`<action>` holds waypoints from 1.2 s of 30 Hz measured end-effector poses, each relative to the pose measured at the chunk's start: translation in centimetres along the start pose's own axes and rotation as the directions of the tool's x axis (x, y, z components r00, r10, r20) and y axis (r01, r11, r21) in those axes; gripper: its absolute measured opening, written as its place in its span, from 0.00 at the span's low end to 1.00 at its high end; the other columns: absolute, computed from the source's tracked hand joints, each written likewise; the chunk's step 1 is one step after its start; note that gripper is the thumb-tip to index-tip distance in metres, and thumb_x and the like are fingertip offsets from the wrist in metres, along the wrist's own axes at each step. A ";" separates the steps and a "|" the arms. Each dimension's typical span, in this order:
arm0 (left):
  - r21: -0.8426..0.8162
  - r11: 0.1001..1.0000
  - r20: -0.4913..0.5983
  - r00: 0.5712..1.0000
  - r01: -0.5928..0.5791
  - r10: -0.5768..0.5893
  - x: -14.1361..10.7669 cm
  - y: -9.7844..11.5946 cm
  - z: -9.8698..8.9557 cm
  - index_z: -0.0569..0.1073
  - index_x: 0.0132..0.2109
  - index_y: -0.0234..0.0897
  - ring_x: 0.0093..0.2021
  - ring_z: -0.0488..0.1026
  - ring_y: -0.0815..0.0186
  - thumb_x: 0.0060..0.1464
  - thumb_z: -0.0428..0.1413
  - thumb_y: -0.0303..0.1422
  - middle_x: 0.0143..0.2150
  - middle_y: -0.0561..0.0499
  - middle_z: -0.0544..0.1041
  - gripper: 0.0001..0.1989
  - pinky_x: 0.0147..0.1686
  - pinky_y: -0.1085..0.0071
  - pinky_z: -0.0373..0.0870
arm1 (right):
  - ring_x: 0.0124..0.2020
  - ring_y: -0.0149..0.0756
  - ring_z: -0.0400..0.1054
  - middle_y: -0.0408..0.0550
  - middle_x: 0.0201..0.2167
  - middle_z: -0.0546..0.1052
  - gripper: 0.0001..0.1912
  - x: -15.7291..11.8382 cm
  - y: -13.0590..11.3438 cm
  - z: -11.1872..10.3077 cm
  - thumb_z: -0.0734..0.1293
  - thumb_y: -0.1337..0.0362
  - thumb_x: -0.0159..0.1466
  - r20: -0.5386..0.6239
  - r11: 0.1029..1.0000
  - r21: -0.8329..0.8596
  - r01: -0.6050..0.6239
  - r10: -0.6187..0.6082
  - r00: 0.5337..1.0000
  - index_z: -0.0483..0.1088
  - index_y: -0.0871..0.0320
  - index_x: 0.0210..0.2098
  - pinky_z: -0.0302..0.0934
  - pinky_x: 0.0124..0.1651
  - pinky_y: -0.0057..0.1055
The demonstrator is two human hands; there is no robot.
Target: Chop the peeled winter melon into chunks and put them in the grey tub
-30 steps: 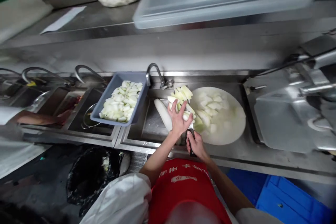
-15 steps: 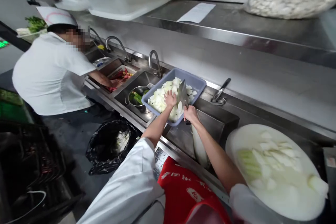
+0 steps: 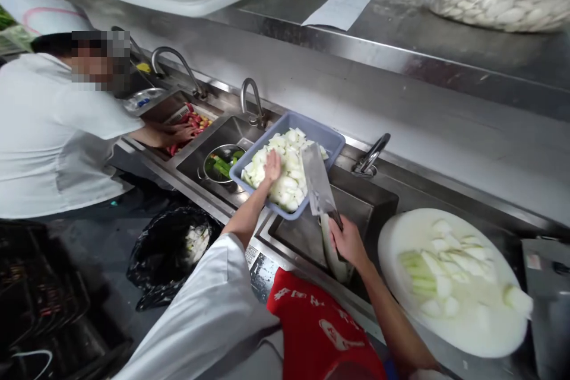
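My left hand (image 3: 272,166) is open, fingers stretched out, over a heap of pale cut vegetable pieces (image 3: 289,181) in a blue-grey plastic basin (image 3: 335,141). In my right hand (image 3: 347,241) is the handle of a cleaver (image 3: 318,181), its broad blade pointing up and away beside the basin's right part. Below the cleaver, a long pale green vegetable (image 3: 337,264), partly hidden by it, lies in the sink. To the right, a round white cutting board (image 3: 472,332) bears more sliced pieces (image 3: 452,261) and a larger chunk near its right edge.
A co-worker (image 3: 57,124) leans over the left sink, hands among red vegetables (image 3: 189,127). A colander (image 3: 207,167) with green vegetables stands in the middle sink. A black-bagged bin (image 3: 151,267) is on the floor. Taps (image 3: 252,98) line the wall under a metal shelf (image 3: 392,29).
My right hand has drawn the cleaver back from the pieces toward me and to the right. My left hand has risen off the heap, fingers straightened. The camera view has shifted.
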State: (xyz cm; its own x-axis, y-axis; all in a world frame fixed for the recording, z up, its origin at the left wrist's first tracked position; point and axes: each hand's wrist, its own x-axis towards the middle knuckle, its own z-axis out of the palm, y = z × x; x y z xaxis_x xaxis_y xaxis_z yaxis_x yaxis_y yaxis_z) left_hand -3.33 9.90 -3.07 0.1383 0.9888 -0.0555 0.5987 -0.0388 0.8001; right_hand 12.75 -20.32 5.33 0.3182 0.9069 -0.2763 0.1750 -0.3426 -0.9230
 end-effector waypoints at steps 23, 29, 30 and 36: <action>-0.153 0.778 0.694 0.494 -0.609 0.523 -46.3 9.6 29.4 0.75 0.60 0.54 0.59 0.73 0.54 0.60 0.48 0.38 0.59 0.49 0.76 0.23 0.61 0.59 0.72 | 0.11 0.35 0.60 0.41 0.10 0.66 0.27 -35.9 25.8 -25.7 0.64 0.34 0.59 -0.798 0.823 0.332 -0.460 0.505 0.329 0.60 0.51 0.25 0.55 0.17 0.31; -0.008 0.749 0.679 0.546 -0.663 0.491 -48.2 12.7 35.0 0.76 0.56 0.43 0.61 0.70 0.49 0.62 0.46 0.33 0.59 0.42 0.74 0.21 0.64 0.53 0.69 | 0.12 0.33 0.60 0.36 0.13 0.66 0.26 -37.0 32.2 -29.6 0.68 0.36 0.56 -0.627 0.792 0.515 -0.327 0.608 0.486 0.61 0.53 0.29 0.53 0.15 0.29; -0.013 0.746 0.673 0.545 -0.666 0.499 -48.2 13.1 35.7 0.77 0.56 0.44 0.60 0.71 0.51 0.62 0.46 0.33 0.58 0.43 0.74 0.20 0.63 0.54 0.70 | 0.12 0.32 0.60 0.36 0.13 0.66 0.27 -36.8 33.0 -30.1 0.69 0.36 0.56 -0.609 0.789 0.537 -0.298 0.608 0.510 0.61 0.52 0.29 0.53 0.15 0.29; -0.059 0.708 0.546 0.572 -0.703 0.613 -48.2 15.6 38.2 0.77 0.53 0.42 0.53 0.74 0.54 0.62 0.50 0.33 0.50 0.43 0.77 0.16 0.59 0.53 0.73 | 0.12 0.32 0.60 0.36 0.13 0.66 0.29 -35.5 36.7 -32.6 0.68 0.33 0.55 -0.549 0.789 0.556 -0.263 0.585 0.597 0.62 0.53 0.31 0.55 0.16 0.28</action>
State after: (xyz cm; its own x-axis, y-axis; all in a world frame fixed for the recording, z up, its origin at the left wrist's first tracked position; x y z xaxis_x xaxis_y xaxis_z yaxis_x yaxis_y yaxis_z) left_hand 29.52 -43.82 -10.73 0.8765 0.4629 0.1324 0.2807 -0.7146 0.6408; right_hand 38.21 -73.11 -10.01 0.8038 0.2062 -0.5581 -0.4631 -0.3721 -0.8044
